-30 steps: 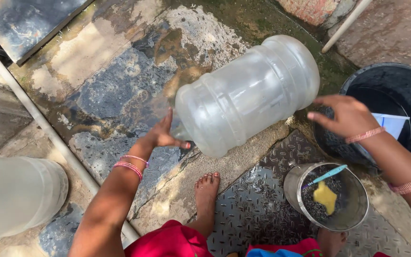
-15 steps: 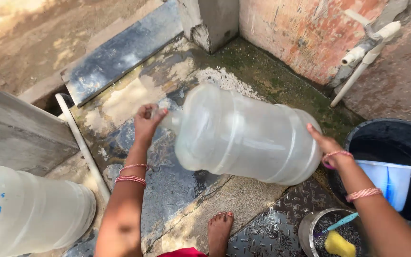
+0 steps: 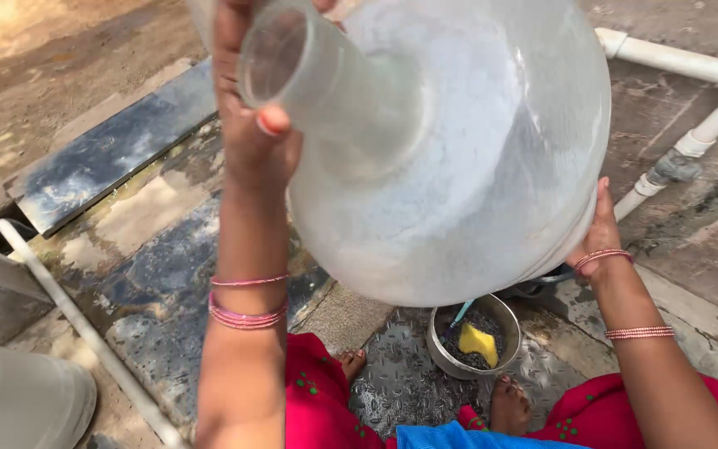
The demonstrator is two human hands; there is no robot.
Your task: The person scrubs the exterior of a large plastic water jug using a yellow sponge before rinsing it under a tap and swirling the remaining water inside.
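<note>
The jug [image 3: 459, 150] is up now, mouth towards us; our left hand [image 3: 255, 125] grips its neck, right hand [image 3: 600, 237] cups the base.

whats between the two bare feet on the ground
In the head view, a round metal bowl sits on the patterned metal plate between the two feet, holding dark grit and a yellow sponge.

Cloudy clear jug [image 3: 459, 150], pink bangles [image 3: 247, 316], yellow sponge [image 3: 477, 342] in steel bowl [image 3: 438, 345], red green-dotted cloth [image 3: 317, 399].
</note>
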